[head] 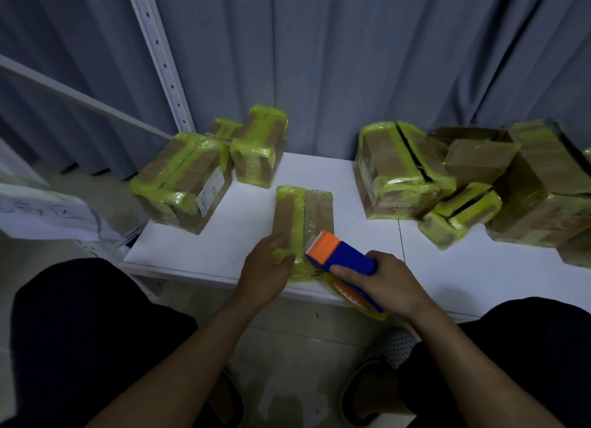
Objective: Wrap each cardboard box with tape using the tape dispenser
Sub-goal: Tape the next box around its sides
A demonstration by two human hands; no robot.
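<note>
- Your left hand [267, 269] pins the flat box [302, 216] at its near end.
- Your right hand [380, 279] grips the tape dispenser [340, 251]; the box's long axis runs directly away from it.

Open lane lying ahead of the grip, box piles closing in on both flanks

Bare white table [323, 175] is stretching beyond the dispenser [340, 253] and flat box [302, 213]; taped boxes [182, 178] are crowding outward of the left hand [267, 275], a taller heap [473, 184] blocking outward of the right hand [383, 282].
</note>
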